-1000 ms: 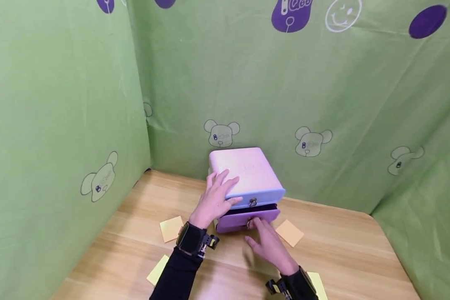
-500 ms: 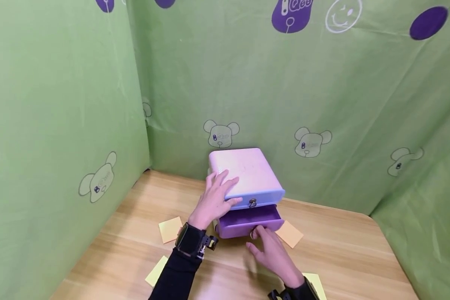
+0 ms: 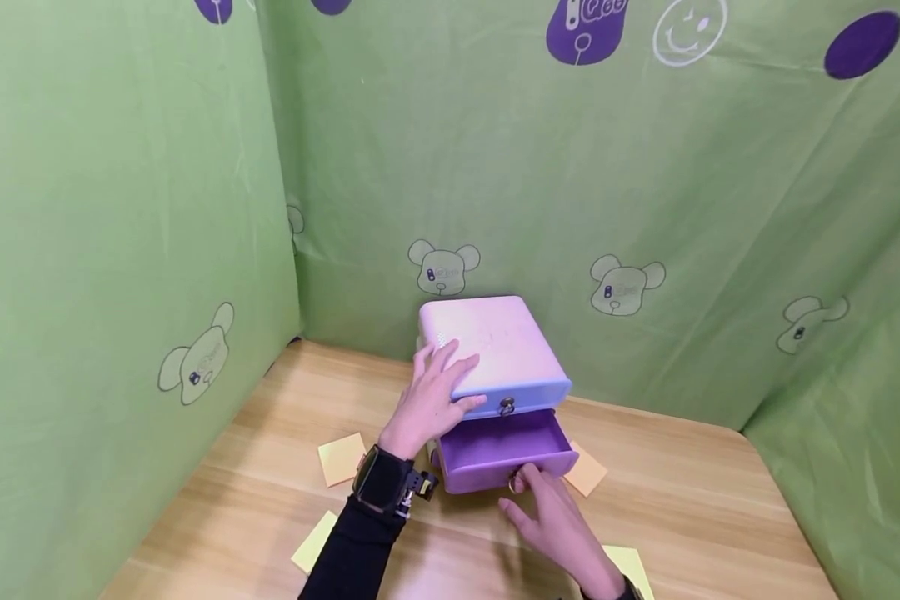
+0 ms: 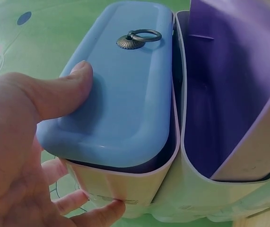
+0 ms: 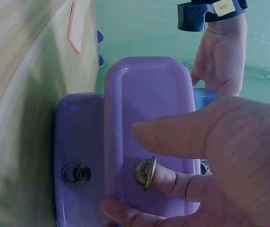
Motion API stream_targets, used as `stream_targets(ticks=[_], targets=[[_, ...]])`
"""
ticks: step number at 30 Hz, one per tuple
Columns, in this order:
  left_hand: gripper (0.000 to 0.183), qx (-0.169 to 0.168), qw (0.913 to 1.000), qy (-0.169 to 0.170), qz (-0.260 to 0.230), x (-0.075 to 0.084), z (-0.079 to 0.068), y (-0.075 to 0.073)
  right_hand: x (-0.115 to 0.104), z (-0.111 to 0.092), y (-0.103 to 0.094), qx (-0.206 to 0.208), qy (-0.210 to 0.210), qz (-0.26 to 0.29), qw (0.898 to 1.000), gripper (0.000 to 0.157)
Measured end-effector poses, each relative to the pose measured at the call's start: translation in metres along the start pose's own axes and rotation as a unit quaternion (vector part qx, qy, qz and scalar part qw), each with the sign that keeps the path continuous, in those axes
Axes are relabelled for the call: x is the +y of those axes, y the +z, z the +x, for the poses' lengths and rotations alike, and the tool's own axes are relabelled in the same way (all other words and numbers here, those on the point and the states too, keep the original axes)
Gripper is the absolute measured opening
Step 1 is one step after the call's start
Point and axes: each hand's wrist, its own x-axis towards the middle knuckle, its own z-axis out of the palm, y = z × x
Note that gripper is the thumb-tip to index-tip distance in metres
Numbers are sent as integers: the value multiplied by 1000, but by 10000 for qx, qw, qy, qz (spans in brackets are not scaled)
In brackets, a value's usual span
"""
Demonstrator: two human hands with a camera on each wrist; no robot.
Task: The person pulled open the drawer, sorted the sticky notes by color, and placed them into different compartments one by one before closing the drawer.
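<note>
A small drawer cabinet [image 3: 487,342] with a pale pink top stands on the table. My left hand [image 3: 422,410] holds its left front corner: the thumb lies on the blue top drawer [image 4: 120,99], with the fingers against the casing. Below it, a purple drawer [image 3: 504,442] is pulled out and its inside looks bare. My right hand [image 3: 558,517] has a finger hooked through that drawer's metal ring pull [image 5: 150,173]. Another purple drawer [image 5: 80,137], pushed in and with its own ring, shows behind it in the right wrist view.
Sticky notes lie around the cabinet on the wooden table [image 3: 690,500]: an orange one [image 3: 587,469] at right, another orange one [image 3: 341,458] at left, and yellow ones [image 3: 315,542] nearer the front. Green printed cloth [image 3: 495,167] encloses the back and sides.
The purple drawer has slid out toward me, baring its inside, as my right hand drew back with the ring. My left hand stays in place on the cabinet.
</note>
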Motion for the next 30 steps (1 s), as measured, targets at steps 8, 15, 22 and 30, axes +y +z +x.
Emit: stream_targets(ticks=[8, 15, 22, 30], targets=[[64, 35, 10000, -20, 8, -2, -1, 1, -6, -11, -6, -106, 338, -23, 9994, 30], [64, 6, 10000, -44, -42, -2, -2, 3, -9, -21, -10, -95, 459, 67, 9989, 32], [64, 21, 9999, -76, -81, -1, -2, 3, -8, -27, -12, -201, 545, 193, 9981, 32], [64, 27, 9999, -105, -58, 1, -1, 4, -3, -28, -17, -636, 772, 480, 9938, 23]])
